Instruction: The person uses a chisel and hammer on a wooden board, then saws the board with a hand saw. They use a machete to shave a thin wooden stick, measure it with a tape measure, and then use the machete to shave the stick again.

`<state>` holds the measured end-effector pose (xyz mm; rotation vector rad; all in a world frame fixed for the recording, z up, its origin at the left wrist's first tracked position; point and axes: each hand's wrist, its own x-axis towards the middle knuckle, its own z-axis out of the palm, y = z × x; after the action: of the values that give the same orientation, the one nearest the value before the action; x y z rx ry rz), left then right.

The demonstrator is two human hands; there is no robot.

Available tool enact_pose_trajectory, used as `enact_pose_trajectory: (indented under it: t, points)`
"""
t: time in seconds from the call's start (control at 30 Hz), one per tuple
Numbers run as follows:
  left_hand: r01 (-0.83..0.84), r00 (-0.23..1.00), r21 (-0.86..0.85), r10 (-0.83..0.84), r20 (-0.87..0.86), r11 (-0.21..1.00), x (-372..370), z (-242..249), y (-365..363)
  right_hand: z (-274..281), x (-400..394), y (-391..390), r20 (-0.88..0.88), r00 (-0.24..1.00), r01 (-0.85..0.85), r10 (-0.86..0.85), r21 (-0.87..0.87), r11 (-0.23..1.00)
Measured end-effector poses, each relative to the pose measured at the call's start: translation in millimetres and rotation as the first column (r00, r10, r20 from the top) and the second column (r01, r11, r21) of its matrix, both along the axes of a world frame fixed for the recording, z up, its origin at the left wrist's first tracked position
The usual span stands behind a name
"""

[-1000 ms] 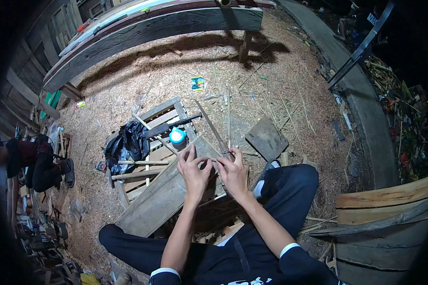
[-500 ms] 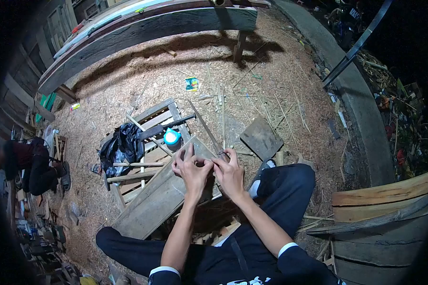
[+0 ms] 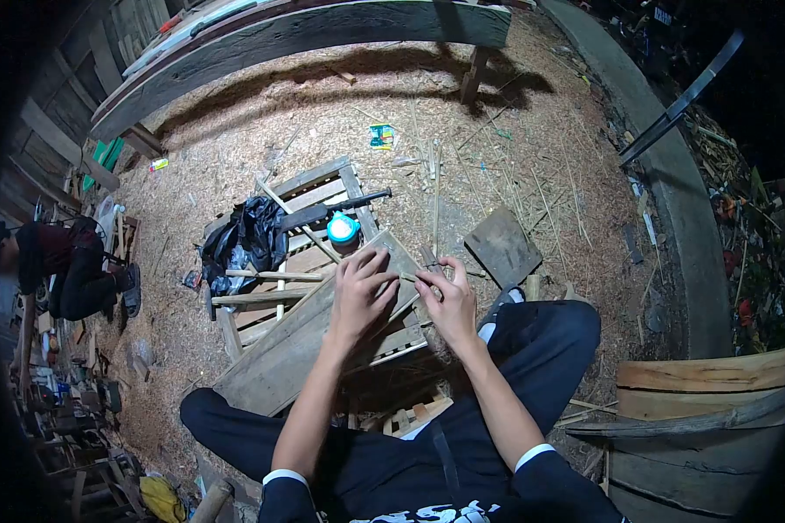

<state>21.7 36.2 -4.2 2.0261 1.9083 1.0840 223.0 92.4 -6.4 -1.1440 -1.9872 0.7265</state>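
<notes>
My left hand (image 3: 364,295) is over the wooden plank (image 3: 275,370), its thumb and fingers pinched at one end of a small pale strip (image 3: 408,277). Just to the right, my right hand (image 3: 449,305) is closed at the strip's other end. A thin dark tool (image 3: 429,259) sticks out from its fingers; its far part is hard to make out. Beyond my hands a turquoise-topped container (image 3: 343,229) stands on the slatted wooden frame (image 3: 303,185), beside a large dark-handled knife (image 3: 323,212) and a black plastic bag (image 3: 249,235).
A square board (image 3: 502,247) lies on the shavings-covered ground, right of my hands. Thin sticks (image 3: 545,209) are scattered beyond it. A long bench (image 3: 305,61) spans the top. Another person (image 3: 83,270) is low at the far left. Planks (image 3: 706,375) stand at the lower right.
My hands have moved apart a little, and the pale strip now shows between them. The long thin piece that pointed away from my right hand no longer shows at that length. The view has shifted.
</notes>
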Motion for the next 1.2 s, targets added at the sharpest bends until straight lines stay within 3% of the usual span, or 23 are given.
enact_pose_trajectory:
  t: [0.2, 0.3, 0.5, 0.7, 0.83, 0.93, 1.0, 1.1, 1.2]
  points:
    - [0.184, 0.981, 0.0, -0.184, -0.063, 0.983, -20, 4, 16, 3, -2, -2, 0.021, 1.0, 0.02, -0.02, -0.038, 0.999]
    - [0.351, 0.894, 0.003, -0.334, -0.297, 0.936, -27, 10, 25, 4, -1, -3, 0.031, 0.999, 0.023, -0.022, -0.017, 1.0]
    - [0.4, 0.882, 0.144, -0.336, -0.331, 0.905, -27, -7, 35, 6, -2, -3, 0.042, 0.999, 0.014, -0.015, 0.029, 0.999]
    - [0.456, 0.778, 0.089, -0.348, -0.523, 0.886, -33, -9, 35, 4, -2, -5, 0.055, 0.998, 0.013, -0.014, 0.026, 1.0]
    - [0.434, 0.808, 0.1, -0.338, -0.484, 0.895, -30, -6, 30, 8, -2, -5, 0.061, 0.998, 0.019, -0.02, 0.016, 1.0]
    - [0.364, 0.888, 0.117, -0.307, -0.342, 0.924, -23, -5, 23, 11, -3, -6, 0.075, 0.997, 0.032, -0.029, -0.026, 0.999]
    - [0.267, 0.959, 0.122, -0.251, -0.132, 0.956, -17, -5, 18, 9, -1, -4, 0.046, 0.998, 0.038, -0.037, -0.02, 0.999]
    - [0.151, 0.988, 0.072, -0.152, 0.012, 0.986, -12, 0, 4, 14, 0, -2, -0.016, 0.997, 0.077, -0.077, -0.04, 0.996]
    - [0.049, 0.999, 0.053, -0.048, -0.019, 0.997, -11, 5, -17, 30, 6, -9, -0.099, 0.983, 0.149, -0.153, -0.042, 0.988]
